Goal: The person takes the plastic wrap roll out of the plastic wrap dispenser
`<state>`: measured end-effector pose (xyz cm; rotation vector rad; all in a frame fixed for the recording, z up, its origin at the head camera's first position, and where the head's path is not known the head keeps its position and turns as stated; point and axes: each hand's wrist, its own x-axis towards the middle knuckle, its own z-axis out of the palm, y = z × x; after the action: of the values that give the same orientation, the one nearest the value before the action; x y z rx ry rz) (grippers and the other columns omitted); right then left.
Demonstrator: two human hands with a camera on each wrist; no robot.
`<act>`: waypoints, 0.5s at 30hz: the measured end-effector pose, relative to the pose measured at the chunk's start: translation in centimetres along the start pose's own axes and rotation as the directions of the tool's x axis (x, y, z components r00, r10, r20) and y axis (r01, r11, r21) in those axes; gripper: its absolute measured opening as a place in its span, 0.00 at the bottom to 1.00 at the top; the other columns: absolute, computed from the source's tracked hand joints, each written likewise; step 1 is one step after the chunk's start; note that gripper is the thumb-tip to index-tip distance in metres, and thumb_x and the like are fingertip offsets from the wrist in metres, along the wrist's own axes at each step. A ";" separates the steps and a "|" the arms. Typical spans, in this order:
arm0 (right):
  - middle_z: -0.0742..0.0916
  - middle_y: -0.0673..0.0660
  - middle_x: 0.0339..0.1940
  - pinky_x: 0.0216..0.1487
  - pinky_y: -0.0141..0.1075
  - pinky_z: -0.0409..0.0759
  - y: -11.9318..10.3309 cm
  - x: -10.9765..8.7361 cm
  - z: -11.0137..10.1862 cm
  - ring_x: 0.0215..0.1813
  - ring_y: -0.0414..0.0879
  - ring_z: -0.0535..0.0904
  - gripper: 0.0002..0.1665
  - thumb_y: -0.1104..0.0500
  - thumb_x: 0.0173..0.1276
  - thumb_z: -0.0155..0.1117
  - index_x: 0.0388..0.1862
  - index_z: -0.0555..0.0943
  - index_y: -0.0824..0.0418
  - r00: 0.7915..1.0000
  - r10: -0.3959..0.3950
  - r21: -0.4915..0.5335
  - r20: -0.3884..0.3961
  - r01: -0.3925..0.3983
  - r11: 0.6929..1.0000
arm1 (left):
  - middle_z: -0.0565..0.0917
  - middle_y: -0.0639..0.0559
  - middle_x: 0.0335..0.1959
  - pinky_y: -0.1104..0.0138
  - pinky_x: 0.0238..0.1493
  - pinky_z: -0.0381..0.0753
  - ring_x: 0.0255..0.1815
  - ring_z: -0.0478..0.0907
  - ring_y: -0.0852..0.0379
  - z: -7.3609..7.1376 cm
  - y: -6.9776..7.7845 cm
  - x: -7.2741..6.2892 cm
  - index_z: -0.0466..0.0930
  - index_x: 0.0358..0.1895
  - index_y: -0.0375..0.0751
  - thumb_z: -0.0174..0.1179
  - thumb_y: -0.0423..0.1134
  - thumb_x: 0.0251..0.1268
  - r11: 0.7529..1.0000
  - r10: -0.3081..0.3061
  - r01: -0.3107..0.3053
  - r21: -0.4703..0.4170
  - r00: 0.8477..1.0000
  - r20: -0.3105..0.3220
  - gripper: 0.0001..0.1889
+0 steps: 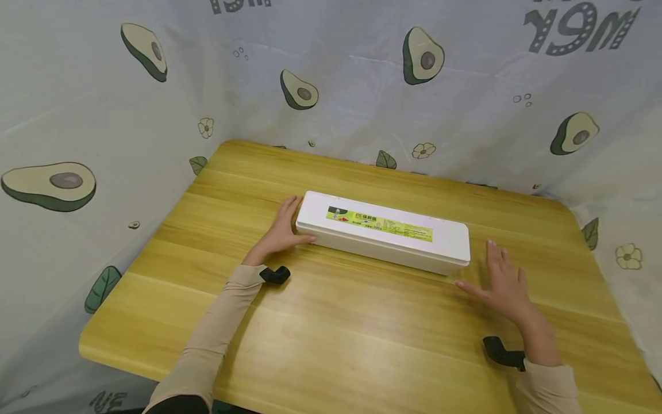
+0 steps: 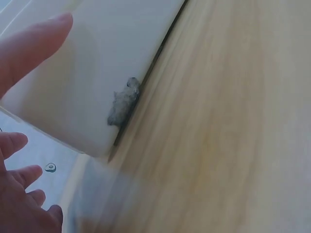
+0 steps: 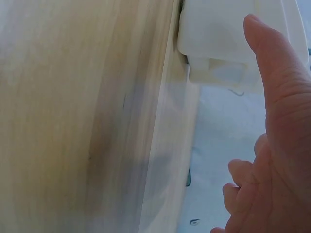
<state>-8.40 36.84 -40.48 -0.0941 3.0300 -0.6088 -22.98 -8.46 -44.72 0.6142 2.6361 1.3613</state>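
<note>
Your left sleeve (image 1: pixel 212 339) comes in at the bottom, nearest the camera, crossing the near edge of the wooden table (image 1: pixel 362 322); your right sleeve (image 1: pixel 548 385) enters at the lower right. Table edges show on the left, at the back and on the right, with rounded corners, and a cloth printed with avocados (image 1: pixel 357 57) rises behind the back and beside the left and right edges. A wide stretch of wood lies between your forearms, and a narrower strip runs behind the long white box (image 1: pixel 383 246).

That box lies aslant near the middle of the table, its right end closer to you than its left. Your left hand (image 1: pixel 281 227) is spread around the left end, thumb along the front face, fingers past the end; you cannot tell how firmly it presses. Your right hand (image 1: pixel 507 287) is spread too, holding nothing, with its thumb tip just beside the box's near right corner.

You see a smooth white lid (image 1: pixel 450 233) bearing a yellow-green label (image 1: pixel 380 223) with a dark patch at its left. Low on the front face sits a greyish, crumpled-looking patch (image 2: pixel 124 103). With the lid down, the box's contents are hidden.
</note>
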 end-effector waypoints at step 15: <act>0.41 0.73 0.75 0.65 0.71 0.26 -0.1 0.2 -0.7 0.75 0.69 0.31 0.66 0.41 0.61 0.62 0.74 0.28 0.65 0.999 -0.031 0.016 -0.029 0.032 0.999 | 0.61 0.45 0.72 0.51 0.73 0.54 0.71 0.59 0.46 1.0 -0.5 1.1 0.44 0.75 0.48 0.74 0.32 0.41 0.948 0.079 -0.072 -0.310 0.997 0.012 0.58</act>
<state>-8.63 36.98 -39.77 -0.1339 3.0564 -0.6423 -23.84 -7.51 -45.64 0.6866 2.3290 1.7298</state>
